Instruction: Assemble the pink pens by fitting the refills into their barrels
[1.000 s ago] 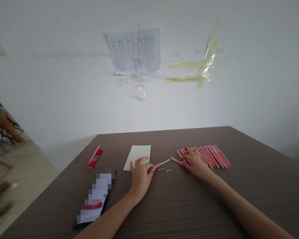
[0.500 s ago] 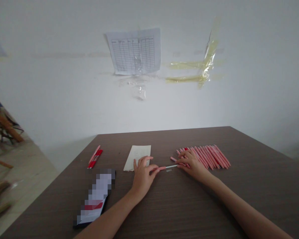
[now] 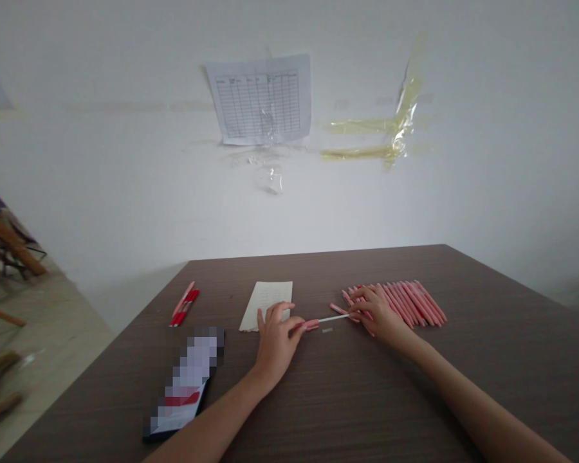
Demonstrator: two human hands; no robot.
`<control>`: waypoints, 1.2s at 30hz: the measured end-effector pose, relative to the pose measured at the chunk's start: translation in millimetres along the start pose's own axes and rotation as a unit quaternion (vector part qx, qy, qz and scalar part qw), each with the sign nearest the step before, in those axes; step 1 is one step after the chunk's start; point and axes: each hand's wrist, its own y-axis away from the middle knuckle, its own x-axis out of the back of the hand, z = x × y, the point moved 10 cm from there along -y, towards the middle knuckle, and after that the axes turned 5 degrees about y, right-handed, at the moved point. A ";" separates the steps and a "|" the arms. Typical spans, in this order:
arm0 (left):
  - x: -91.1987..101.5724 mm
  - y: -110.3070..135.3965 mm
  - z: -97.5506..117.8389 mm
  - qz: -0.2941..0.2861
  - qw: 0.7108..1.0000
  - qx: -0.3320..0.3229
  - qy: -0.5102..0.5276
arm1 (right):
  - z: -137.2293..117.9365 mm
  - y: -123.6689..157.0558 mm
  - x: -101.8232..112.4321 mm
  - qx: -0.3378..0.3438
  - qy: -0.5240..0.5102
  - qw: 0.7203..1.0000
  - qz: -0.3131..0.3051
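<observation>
My left hand (image 3: 276,337) pinches a pink pen barrel (image 3: 311,325) between thumb and forefinger, its other fingers raised over a sheet of paper (image 3: 268,292). From the barrel's right end runs a thin whitish pen refill (image 3: 332,318). The fingertips of my right hand (image 3: 374,312) are closed on the refill's far end, hiding its tip. Just below the refill, a small clear piece (image 3: 327,330) lies on the table. Beside and behind my right hand is a row of several pink pens (image 3: 410,302), one of them (image 3: 338,309) apart at the left.
On the table (image 3: 347,399), red and pink pens (image 3: 186,305) lie at the left. A phone-like device with a blurred screen (image 3: 186,379) rests near my left forearm. A wall with a taped printed sheet (image 3: 263,99) rises behind the table.
My right hand has moved slightly right, away from the left hand. A longer stretch of the refill shows between them. My left hand has barely moved.
</observation>
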 end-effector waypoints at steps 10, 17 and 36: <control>5.7 0.1 -7.4 0.030 0.999 0.017 0.000 | 17.7 1.1 9.8 -0.012 0.003 0.999 0.053; 4.2 0.4 -11.0 0.028 0.999 0.025 0.005 | 26.6 2.6 6.6 -0.019 0.005 0.998 0.055; -0.5 0.5 -13.4 0.015 1.000 0.018 0.015 | 7.2 -1.1 11.2 -0.005 -0.004 0.999 0.039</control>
